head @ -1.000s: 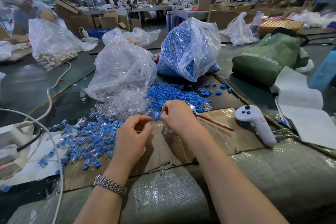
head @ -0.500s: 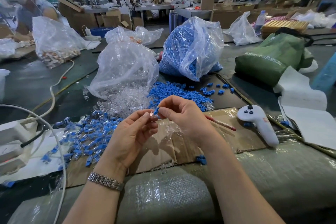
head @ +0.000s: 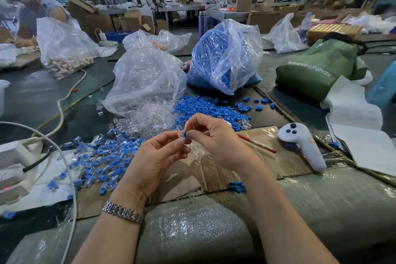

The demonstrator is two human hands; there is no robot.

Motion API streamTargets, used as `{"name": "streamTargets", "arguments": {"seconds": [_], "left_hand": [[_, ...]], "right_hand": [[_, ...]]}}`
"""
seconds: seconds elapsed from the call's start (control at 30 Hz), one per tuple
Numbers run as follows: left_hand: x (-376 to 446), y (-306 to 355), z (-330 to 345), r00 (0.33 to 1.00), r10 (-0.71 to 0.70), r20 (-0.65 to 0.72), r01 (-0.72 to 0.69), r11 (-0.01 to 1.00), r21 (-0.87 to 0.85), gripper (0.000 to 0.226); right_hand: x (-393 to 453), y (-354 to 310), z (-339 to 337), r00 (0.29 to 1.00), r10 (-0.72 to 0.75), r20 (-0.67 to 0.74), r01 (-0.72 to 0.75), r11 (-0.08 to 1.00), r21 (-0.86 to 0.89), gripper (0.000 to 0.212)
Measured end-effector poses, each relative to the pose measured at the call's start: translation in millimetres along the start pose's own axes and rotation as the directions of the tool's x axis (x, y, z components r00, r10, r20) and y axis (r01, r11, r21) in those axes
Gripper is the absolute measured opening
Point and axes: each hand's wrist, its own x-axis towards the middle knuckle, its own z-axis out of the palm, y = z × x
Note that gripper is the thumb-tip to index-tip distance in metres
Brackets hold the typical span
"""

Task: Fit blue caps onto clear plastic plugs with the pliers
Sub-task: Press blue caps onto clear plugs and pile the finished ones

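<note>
My left hand (head: 157, 157) pinches a clear plastic plug (head: 181, 136) between thumb and fingertips, just above the cardboard sheet (head: 216, 173). My right hand (head: 214, 137) pinches a blue cap (head: 185, 133) and holds it against the plug's end. Red-handled pliers (head: 260, 146) lie on the cardboard behind my right hand, partly hidden by it. Loose clear plugs (head: 150, 118) and loose blue caps (head: 210, 109) are heaped beyond my hands. Capped plugs (head: 102, 156) lie scattered at the left.
A clear bag of plugs (head: 147, 79) and a bag of blue caps (head: 225, 55) stand behind the heaps. A white controller (head: 304, 146) lies right of the pliers, a green bag (head: 317, 66) beyond it. White cables (head: 62, 105) cross the left. Another person (head: 27, 6) works far left.
Both hands rose from the cardboard near the heaps and came together. The blue cap in my right hand now meets the clear plug held in my left.
</note>
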Motion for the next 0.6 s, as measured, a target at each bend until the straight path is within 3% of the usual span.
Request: {"name": "streamTargets", "arguments": {"seconds": [0.23,0.6], "left_hand": [[-2.6,-0.5,-0.2,1.000,0.026,0.008,-0.026,1.000,0.016,0.052],[-5.2,-0.1,6.8,0.997,0.075,-0.036,-0.070,0.990,0.121,0.035]], "right_hand": [[-3.1,0.9,-4.0,0.999,0.001,0.051,0.001,0.999,-0.042,0.005],[-5.2,9.3,-1.8,1.000,0.021,0.022,-0.020,1.000,-0.014,0.006]]}}
